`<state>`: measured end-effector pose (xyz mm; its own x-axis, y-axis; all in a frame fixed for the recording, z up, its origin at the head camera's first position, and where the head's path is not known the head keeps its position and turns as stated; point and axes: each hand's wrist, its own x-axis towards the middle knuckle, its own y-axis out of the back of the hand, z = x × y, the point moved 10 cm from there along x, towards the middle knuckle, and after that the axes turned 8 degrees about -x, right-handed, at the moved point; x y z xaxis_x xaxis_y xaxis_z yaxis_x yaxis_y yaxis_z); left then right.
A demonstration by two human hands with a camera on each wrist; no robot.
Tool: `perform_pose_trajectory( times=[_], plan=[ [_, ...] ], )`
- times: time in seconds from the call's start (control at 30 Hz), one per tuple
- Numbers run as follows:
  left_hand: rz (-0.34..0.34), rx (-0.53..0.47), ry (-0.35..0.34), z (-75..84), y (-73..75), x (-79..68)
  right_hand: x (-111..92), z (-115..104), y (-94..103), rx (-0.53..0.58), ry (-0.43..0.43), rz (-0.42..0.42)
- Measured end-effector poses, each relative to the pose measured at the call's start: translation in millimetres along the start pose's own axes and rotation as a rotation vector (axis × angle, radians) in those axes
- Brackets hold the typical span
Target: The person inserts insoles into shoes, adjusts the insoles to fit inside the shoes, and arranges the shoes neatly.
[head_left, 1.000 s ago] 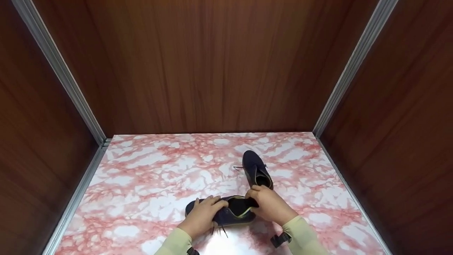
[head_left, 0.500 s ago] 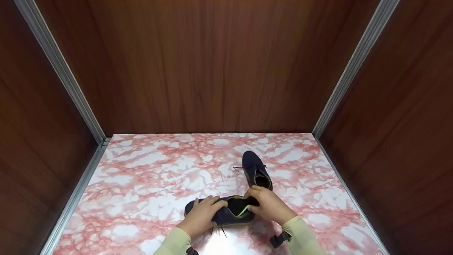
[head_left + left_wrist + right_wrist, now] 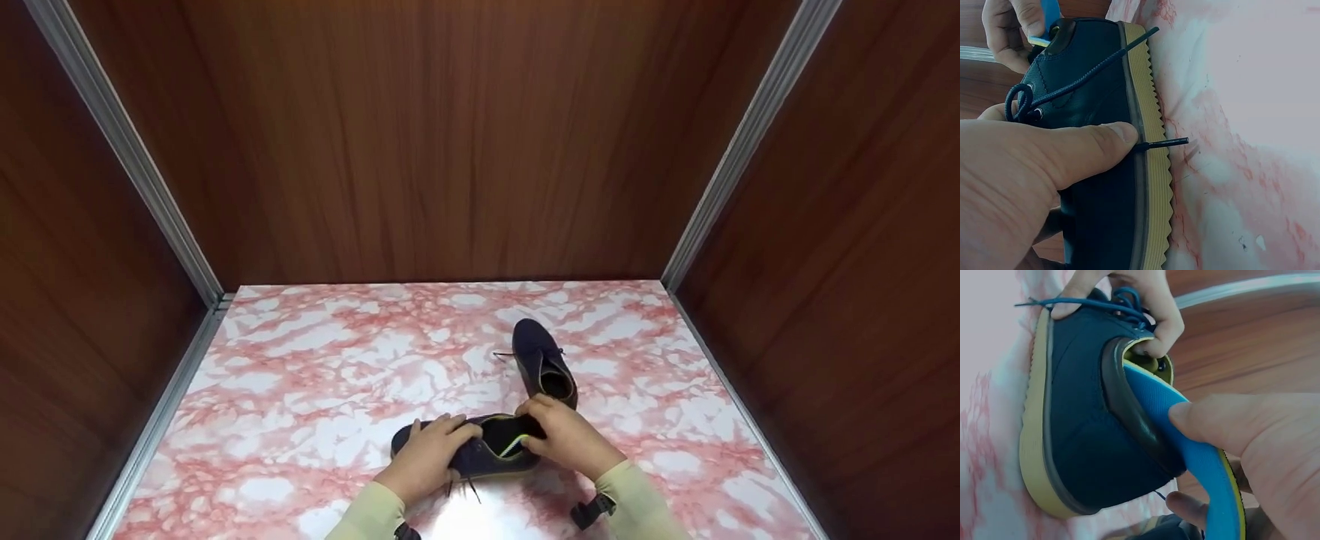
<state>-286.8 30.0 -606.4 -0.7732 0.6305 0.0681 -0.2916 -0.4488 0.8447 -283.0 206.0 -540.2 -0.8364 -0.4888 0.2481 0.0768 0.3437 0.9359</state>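
Observation:
A dark navy lace-up shoe (image 3: pixel 487 463) with a tan sole lies sideways near the front, toe to the left. My left hand (image 3: pixel 427 454) grips its front part, with the thumb along the side above the sole in the left wrist view. A blue insole (image 3: pixel 1154 399) with a yellow underside sticks partly out of the shoe's opening at the heel. My right hand (image 3: pixel 568 435) pinches the insole's outer end, thumb on the blue face; its front part is hidden inside the shoe. Loose laces (image 3: pixel 1084 76) hang over the shoe's side.
A matching shoe (image 3: pixel 534 345) stands just behind my right hand, toe pointing away. The red-and-white marbled tabletop (image 3: pixel 315 390) is enclosed by brown wood panels (image 3: pixel 450 150) at the back and sides, with metal rails at the corners.
My right hand has shifted slightly left toward the shoe's toe, carrying the insole a little further into the opening. The left hand and the other shoe stay in place.

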Motion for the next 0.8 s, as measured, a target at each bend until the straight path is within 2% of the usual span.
perform_pose_trajectory(
  times=[0.27, 0.47, 0.6, 0.8],
  plan=[
    [0.008, 0.014, -0.004, 0.8, -0.9, 1.9, 0, 10, -1.7, -0.125, -0.092, -0.124],
    [0.004, -0.006, -0.001, 0.3, -0.9, 0.7, 2, 6, -1.9, -0.191, -0.078, -0.174],
    [0.000, 0.003, -0.002, -0.2, -0.8, 0.9, 4, 1, -3.1, -0.209, -0.067, -0.186],
    [-0.003, -0.010, 0.007, -1.3, -0.8, 0.0, 8, -5, 0.4, -0.215, -0.049, -0.144]
  ],
)
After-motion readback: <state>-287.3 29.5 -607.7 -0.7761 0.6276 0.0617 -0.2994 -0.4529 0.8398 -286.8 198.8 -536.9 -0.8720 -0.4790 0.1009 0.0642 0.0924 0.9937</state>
